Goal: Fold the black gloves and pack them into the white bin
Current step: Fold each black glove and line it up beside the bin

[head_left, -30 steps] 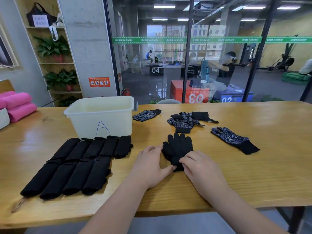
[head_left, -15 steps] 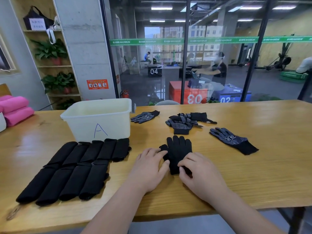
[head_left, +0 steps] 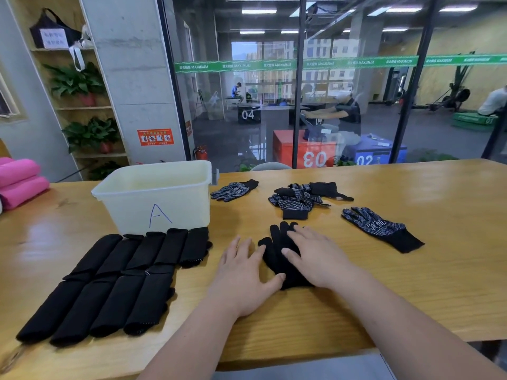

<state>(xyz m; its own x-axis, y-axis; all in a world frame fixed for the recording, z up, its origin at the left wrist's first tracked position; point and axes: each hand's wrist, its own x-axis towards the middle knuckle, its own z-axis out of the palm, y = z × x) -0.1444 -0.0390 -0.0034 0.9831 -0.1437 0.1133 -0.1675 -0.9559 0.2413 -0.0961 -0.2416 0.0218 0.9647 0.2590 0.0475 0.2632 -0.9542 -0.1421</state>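
Glove in work: black knit glove (head_left: 275, 255), flat on the yellow wooden table (head_left: 411, 292) near the middle of its front edge, cuff toward that edge, fingers toward the far edge.
Right hand (head_left: 318, 256): palm down across the glove, fingers straight and spread; pressing, gripping nothing.
Left hand (head_left: 241, 275): flat on the wood just beside the glove's left side, fingers straight, thumb touching the glove near the cuff; holding nothing.
Bin: translucent white plastic bin marked "A" (head_left: 131, 212), toward the far left corner; contents hard to tell.
Folded stock: two rows of folded black gloves (head_left: 109, 286) between bin and front edge; not yet packed.
Unfolded stock: one dotted glove (head_left: 234, 190) just right of the bin, a small heap of dotted gloves (head_left: 297, 201) mid-table, a single dotted glove (head_left: 381, 229) further right.
Handling: judged light, soft, limp; likely to spring out of a crease unless pressed. Best pinched at the fingertip end or cuff and laid over, other palm pinning the middle.
Change: half a second ago, right fingers curled at the cuff end; now flattened and spread further up. Left fingers off the glove's edge onto bare wood. Glove in the same spot.
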